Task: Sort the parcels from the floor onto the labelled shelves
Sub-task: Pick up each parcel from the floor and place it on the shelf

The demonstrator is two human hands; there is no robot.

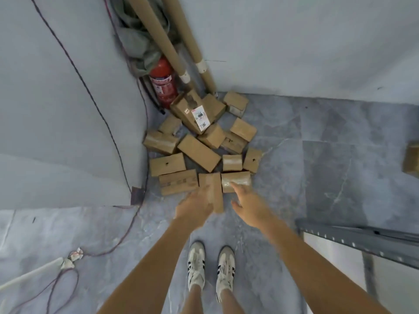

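**Grey stone floor (317,155), a corner heaped with parcels**

The left grip (195,209) is closed round a narrow parcel (215,191), fingers along its left side. The parcel stands on end at the near edge of the heap, and motion blur hides exactly how the fingers lie. Just to the right, the right grip (249,207) is wide and holds nothing. Its fingers reach forward, and the tips meet the near edge of a taped parcel (237,181) that lies flat on the floor beside the narrow one.

Beyond both, the pile of parcels (198,152) spreads back into the corner where two pale walls meet. A labelled box (199,116) leans at the back. Behind it stand a red fire extinguisher (163,87) and two long cardboard tubes (158,35). A thin cable (68,64) runs down the left wall. One more parcel (411,159) sits well apart at the right edge. The grey metal shelf (362,240) juts in at lower right, and two white shoes (196,266) stand below the arms.
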